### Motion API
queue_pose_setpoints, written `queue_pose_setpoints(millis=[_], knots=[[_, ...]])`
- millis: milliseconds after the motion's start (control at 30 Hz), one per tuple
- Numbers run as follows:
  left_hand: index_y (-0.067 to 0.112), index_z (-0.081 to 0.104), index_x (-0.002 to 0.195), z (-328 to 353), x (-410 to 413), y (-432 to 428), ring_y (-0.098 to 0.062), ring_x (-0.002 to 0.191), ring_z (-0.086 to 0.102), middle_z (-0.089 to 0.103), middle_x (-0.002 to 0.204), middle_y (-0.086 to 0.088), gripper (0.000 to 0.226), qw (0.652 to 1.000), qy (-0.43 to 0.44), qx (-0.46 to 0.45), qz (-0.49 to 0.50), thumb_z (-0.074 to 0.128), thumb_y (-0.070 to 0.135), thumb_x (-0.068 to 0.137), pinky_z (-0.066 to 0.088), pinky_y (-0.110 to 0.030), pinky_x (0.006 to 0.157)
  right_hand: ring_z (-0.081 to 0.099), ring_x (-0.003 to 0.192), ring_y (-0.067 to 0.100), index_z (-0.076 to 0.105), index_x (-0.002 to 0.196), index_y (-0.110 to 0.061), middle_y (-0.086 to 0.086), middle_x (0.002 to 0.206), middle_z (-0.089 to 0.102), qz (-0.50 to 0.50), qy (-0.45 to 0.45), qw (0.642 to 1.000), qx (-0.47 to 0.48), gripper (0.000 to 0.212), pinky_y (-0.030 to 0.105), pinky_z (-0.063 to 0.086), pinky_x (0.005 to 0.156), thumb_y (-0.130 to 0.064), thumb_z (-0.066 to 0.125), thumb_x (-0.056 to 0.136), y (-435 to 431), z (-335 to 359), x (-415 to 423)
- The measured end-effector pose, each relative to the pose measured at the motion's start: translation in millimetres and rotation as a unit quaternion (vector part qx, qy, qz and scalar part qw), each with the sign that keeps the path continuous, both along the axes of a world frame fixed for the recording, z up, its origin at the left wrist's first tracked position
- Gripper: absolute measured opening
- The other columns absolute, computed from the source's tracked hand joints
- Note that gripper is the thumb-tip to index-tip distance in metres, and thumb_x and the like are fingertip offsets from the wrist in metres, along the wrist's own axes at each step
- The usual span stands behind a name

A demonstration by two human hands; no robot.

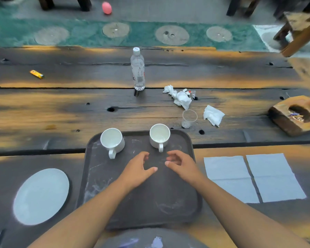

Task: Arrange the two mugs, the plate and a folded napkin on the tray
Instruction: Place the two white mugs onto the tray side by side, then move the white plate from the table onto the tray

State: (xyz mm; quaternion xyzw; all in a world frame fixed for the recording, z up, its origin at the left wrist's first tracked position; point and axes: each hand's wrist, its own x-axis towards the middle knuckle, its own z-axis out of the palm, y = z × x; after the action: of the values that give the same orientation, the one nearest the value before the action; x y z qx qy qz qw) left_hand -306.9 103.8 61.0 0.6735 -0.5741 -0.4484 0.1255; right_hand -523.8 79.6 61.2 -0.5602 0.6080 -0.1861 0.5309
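Observation:
A dark tray point(168, 208) lies on the wooden table in front of me. Two white mugs stand upright at its far edge, one on the left point(112, 141) and one on the right point(159, 136), handles pointing toward me. My left hand point(139, 170) and my right hand point(180, 163) hover over the tray's middle, just short of the mugs, fingers loosely curled and holding nothing. A white plate point(41, 196) lies on the table left of the tray. Two flat napkins, one nearer point(229, 178) and one farther right point(274, 177), lie to the tray's right.
A water bottle point(137, 68) stands behind the tray. Crumpled tissues point(180, 97) point(213, 115) and a clear plastic cup point(188, 119) lie beyond the tray's right corner. A wooden ashtray block point(293, 117) sits far right, a yellow lighter point(36, 74) far left.

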Motion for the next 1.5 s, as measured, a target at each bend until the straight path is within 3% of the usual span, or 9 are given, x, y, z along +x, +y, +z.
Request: queue_pose_setpoints(millis=[100,200,367,600,867,1033,1233,1333,1500], knots=[[0.017,0.038,0.152,13,10,11,-0.017,0.143,0.044,0.046,0.156,0.000,0.076,0.997,-0.048,-0.023,-0.055,0.071,0.046,0.090,0.038,-0.034,0.116,0.066,0.094,-0.005,0.065,0.122,-0.030,-0.013,0.105,0.071,0.039,0.056,0.998,-0.016,0.036,0.008,0.046,0.073,-0.038,0.074,0.087,14,9,7],[0.016,0.035,0.154,20,21,22,-0.018,0.144,0.043,0.042,0.158,-0.001,0.077,0.990,-0.098,-0.024,-0.096,0.067,0.049,0.092,0.038,-0.034,0.115,0.063,0.093,-0.003,0.064,0.125,-0.026,-0.013,0.102,0.070,0.069,0.107,0.992,-0.025,0.040,0.012,0.043,0.074,-0.041,0.071,0.088,28,15,13],[0.017,0.043,0.148,22,42,42,-0.023,0.133,0.053,0.052,0.146,-0.003,0.062,0.975,-0.174,-0.038,-0.132,0.062,0.045,0.096,0.045,-0.039,0.108,0.062,0.096,0.010,0.057,0.134,-0.023,-0.009,0.104,0.066,0.121,0.182,0.975,-0.034,0.046,0.024,0.045,0.083,-0.039,0.068,0.092,43,22,23],[0.012,0.046,0.143,18,74,63,-0.027,0.132,0.053,0.053,0.144,-0.008,0.059,0.963,-0.218,-0.026,-0.156,0.059,0.045,0.097,0.045,-0.043,0.109,0.064,0.099,0.015,0.059,0.133,-0.018,-0.003,0.105,0.067,0.140,0.205,0.968,-0.040,0.045,0.027,0.048,0.086,-0.035,0.067,0.092,56,26,53],[0.018,0.050,0.142,16,149,107,-0.027,0.127,0.056,0.056,0.142,-0.005,0.048,0.970,-0.227,-0.014,-0.089,0.058,0.037,0.099,0.047,-0.040,0.106,0.062,0.100,0.015,0.057,0.135,-0.016,-0.004,0.105,0.066,0.243,0.197,0.949,-0.033,0.046,0.028,0.049,0.089,-0.035,0.065,0.093,68,17,136],[0.016,0.057,0.130,15,208,143,-0.027,0.119,0.060,0.060,0.132,-0.005,0.038,0.971,-0.236,0.011,-0.019,0.058,0.035,0.096,0.050,-0.040,0.098,0.062,0.102,0.017,0.056,0.136,-0.016,-0.004,0.106,0.065,0.301,0.188,0.934,-0.044,0.046,0.028,0.049,0.089,-0.035,0.064,0.095,71,13,206],[0.021,0.047,0.145,7,275,179,-0.025,0.131,0.053,0.052,0.144,-0.001,0.048,0.966,-0.254,0.044,0.032,0.054,0.034,0.099,0.048,-0.041,0.104,0.065,0.104,0.021,0.059,0.131,-0.017,0.002,0.113,0.069,0.347,0.185,0.917,-0.061,0.042,0.033,0.052,0.091,-0.034,0.065,0.093,72,8,283],[0.023,0.045,0.147,3,303,191,-0.026,0.131,0.053,0.051,0.145,-0.001,0.051,0.963,-0.259,0.058,0.052,0.055,0.033,0.099,0.047,-0.041,0.105,0.064,0.100,0.022,0.058,0.133,-0.013,0.005,0.111,0.069,0.346,0.178,0.919,-0.055,0.042,0.030,0.050,0.085,-0.027,0.063,0.093,71,-1,312],[0.021,0.047,0.141,-9,341,204,-0.026,0.123,0.057,0.055,0.135,-0.004,0.047,0.958,-0.254,0.084,0.101,0.055,0.038,0.098,0.049,-0.041,0.100,0.060,0.115,0.022,0.051,0.141,-0.015,0.006,0.134,0.060,0.351,0.185,0.916,-0.055,0.052,0.031,0.047,0.095,-0.029,0.066,0.093,65,-14,350]])
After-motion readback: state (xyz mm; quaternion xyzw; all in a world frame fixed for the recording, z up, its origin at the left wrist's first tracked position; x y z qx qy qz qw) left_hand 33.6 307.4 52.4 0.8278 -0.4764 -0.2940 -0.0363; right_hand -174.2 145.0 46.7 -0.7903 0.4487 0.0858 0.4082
